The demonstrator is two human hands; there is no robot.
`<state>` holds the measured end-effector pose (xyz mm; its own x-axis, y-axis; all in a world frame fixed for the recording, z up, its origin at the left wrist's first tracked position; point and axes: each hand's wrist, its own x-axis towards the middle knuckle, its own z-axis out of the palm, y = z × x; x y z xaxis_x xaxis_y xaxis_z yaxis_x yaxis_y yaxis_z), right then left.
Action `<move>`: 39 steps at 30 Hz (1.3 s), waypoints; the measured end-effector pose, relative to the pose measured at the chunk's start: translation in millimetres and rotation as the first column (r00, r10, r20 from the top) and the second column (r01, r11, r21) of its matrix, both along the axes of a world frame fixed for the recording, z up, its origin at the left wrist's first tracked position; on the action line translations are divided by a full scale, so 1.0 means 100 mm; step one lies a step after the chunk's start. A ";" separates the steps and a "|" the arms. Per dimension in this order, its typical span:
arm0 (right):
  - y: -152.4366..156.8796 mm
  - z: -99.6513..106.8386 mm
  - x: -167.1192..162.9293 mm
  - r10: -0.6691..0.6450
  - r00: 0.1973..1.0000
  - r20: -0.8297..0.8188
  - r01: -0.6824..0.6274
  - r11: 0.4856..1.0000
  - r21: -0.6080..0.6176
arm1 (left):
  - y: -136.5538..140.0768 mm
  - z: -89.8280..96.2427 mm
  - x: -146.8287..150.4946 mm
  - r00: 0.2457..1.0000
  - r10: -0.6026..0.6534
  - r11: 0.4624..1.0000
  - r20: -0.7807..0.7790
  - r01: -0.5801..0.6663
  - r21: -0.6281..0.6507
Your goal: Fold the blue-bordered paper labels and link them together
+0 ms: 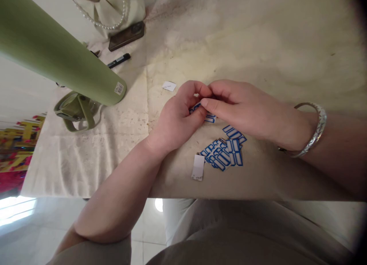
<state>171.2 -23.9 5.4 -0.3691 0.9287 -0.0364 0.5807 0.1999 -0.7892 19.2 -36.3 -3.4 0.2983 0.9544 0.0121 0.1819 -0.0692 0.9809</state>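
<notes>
My left hand (182, 114) and my right hand (242, 108) meet above the table, their fingertips touching. Both have the fingers bent and closed. Between them show parts of small blue-and-white labels (211, 117), gripped under my left thumb and at my right thumb tip; the fingers hide most of them. Just below, a loose pile of similar blue-bordered labels (219, 155) lies on the cloth, some overlapping. A small white paper slip (198, 165) with printing at one end rests against the pile's left side. Another white slip (169, 86) lies beyond my left hand.
A tall green bottle (94, 76) looms at the left, beside a green lid with a loop (77, 118). Farther back are a black marker (120, 60), a dark phone (126, 36) and a pale bag with a pearl strap (129, 7). A cream cloth (120, 158) covers the table.
</notes>
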 end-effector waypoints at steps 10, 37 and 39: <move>0.00 0.00 -0.01 -0.015 1.000 0.003 0.015 1.000 0.001 | 0.00 0.00 0.00 1.000 0.000 1.000 0.023 0.000 0.000; -0.01 0.02 0.00 -0.016 1.000 0.010 0.016 1.000 -0.008 | -0.01 0.00 0.01 1.000 0.022 1.000 0.001 -0.022 -0.006; -0.01 0.02 -0.01 -0.010 1.000 0.014 0.010 1.000 -0.006 | -0.02 0.00 0.01 1.000 0.019 1.000 -0.003 -0.019 -0.003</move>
